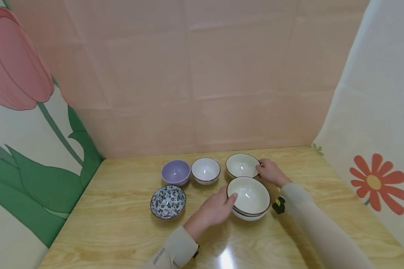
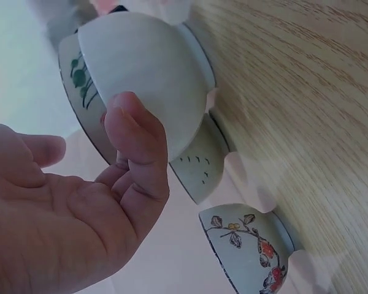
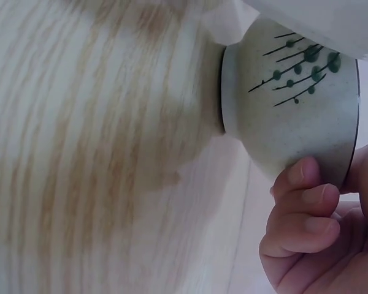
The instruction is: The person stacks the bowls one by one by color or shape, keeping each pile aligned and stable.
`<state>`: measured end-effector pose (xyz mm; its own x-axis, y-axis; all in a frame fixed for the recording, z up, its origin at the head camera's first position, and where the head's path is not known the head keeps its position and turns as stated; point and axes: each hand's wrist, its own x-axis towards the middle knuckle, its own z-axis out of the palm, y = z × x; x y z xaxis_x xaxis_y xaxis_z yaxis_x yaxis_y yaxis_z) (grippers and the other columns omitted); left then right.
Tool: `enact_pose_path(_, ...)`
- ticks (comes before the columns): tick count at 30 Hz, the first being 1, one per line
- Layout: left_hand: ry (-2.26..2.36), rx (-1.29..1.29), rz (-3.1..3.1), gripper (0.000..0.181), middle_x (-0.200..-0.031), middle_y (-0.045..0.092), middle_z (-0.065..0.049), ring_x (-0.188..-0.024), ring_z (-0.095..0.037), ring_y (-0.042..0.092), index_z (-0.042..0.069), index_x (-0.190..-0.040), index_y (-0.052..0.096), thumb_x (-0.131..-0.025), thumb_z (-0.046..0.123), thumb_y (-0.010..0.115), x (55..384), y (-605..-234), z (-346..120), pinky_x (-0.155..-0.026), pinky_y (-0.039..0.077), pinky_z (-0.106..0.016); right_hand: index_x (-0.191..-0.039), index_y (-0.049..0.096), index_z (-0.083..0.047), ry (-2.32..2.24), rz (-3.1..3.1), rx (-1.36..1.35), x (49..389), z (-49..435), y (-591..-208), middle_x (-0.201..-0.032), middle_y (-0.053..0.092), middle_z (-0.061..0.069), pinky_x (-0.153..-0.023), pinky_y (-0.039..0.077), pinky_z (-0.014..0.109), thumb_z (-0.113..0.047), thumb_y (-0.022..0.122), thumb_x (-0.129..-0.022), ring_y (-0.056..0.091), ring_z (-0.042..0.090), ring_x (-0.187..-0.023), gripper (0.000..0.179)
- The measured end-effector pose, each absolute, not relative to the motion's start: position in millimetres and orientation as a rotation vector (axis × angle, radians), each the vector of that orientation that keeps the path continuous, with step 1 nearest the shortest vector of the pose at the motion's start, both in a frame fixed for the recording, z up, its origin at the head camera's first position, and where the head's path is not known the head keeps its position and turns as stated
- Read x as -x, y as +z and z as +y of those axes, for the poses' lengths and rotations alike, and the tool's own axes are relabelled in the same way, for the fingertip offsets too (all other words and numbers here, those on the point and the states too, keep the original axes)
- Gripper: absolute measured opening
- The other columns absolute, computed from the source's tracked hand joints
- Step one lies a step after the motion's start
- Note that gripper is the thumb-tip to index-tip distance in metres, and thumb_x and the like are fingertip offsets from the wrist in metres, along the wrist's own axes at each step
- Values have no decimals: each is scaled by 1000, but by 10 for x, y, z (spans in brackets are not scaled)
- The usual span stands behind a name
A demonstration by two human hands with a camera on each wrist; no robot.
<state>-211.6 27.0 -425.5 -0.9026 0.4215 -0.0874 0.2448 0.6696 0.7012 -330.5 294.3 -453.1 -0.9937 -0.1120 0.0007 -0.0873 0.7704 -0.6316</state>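
Note:
My left hand (image 1: pixel 217 207) holds a stack of bowls (image 1: pixel 249 196) at its left side, thumb over the top rim. Cream inside with a dark rim, the top bowl sits over a white one (image 2: pixel 147 73), whose outer wall my curled fingers (image 2: pixel 135 128) touch in the left wrist view. Behind the stack is another cream bowl (image 1: pixel 241 164); my right hand (image 1: pixel 272 172) pinches its right rim. Green dots and dark lines decorate that bowl's outer wall (image 3: pixel 294 116) in the right wrist view, where its foot is at the wood surface.
Left of the cream bowl stand a white bowl (image 1: pixel 205 170) with a floral outside and a purple bowl (image 1: pixel 176 172). A black-and-white patterned bowl (image 1: pixel 168 201) is nearer, left of my left hand. A pink backdrop (image 1: pixel 202 93) rises behind the wooden table (image 1: pixel 114 224).

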Motion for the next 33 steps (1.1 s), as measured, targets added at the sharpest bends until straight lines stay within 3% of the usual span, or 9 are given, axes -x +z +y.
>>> enact_pose_path(12,964,-550,2701,59,-130,63,-17,-121,-30,60,-2,-137,52,-107,46,35,2064,-4254,281,-100,50,-46,-118,56,16,-1097,2938,69,3266,3108,-4518,-84,63,15,-62,48,30,-13,39,-101,58,22,-71,37)
enact_pose_path(19,925,-547,2682,64,-143,54,-19,-133,-33,52,-3,-144,47,-108,46,29,2083,-4276,270,-110,42,-45,-121,56,15,-1168,2927,48,3175,3206,-4411,-86,63,15,-60,47,30,-14,38,-103,56,21,-72,39)
enact_pose_path(28,921,-534,2694,60,-127,64,-17,-122,-31,60,-1,-133,57,-108,47,31,2122,-4289,251,-103,48,-45,-117,59,14,-1220,2946,65,3058,3157,-4209,-79,61,11,-55,46,27,-13,39,-103,54,18,-68,36)
enact_pose_path(33,916,-540,2701,62,-136,60,-17,-128,-32,56,-2,-138,55,-108,46,30,2133,-4301,243,-107,44,-45,-119,58,14,-1251,2941,93,3017,3129,-4168,-79,61,11,-55,46,27,-13,40,-103,54,18,-68,36)
